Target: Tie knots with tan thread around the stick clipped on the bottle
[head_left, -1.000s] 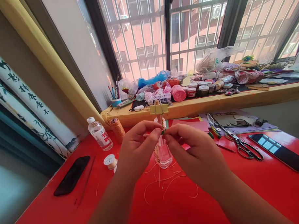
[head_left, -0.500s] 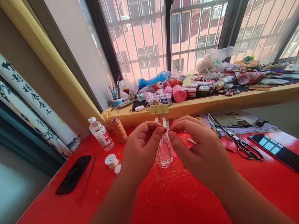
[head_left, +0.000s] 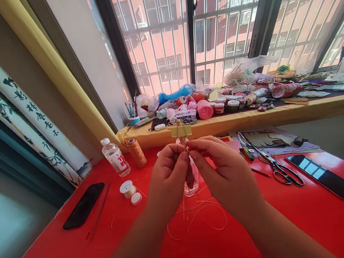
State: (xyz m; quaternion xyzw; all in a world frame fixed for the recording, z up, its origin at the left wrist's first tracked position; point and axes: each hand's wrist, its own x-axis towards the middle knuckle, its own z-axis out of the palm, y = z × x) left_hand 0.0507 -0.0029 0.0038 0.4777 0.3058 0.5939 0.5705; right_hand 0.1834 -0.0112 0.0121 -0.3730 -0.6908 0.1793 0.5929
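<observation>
A yellow binder clip [head_left: 181,131] sits at the top of a clear bottle [head_left: 191,186] in the middle of the red table. From the clip hangs a braided cord [head_left: 185,140]. My left hand [head_left: 169,178] pinches this cord between thumb and index finger. Close beside it, my right hand [head_left: 225,172] has its thumb and index finger pressed together at the cord's right side; the strand between them is too fine to make out. Thin loose threads [head_left: 207,206] curl on the table below the hands. The hands cover most of the bottle.
On the red table [head_left: 88,252] at left are a black phone [head_left: 83,205], a water bottle [head_left: 116,157], an orange thread cone [head_left: 136,153] and a white spool [head_left: 127,188]. Scissors [head_left: 282,170] and another phone [head_left: 320,176] lie right. Craft supplies line the window sill [head_left: 245,120].
My right hand has moved left to the cord, and its thumb and index finger have come together. My left fingers are more curled. The view has shifted slightly.
</observation>
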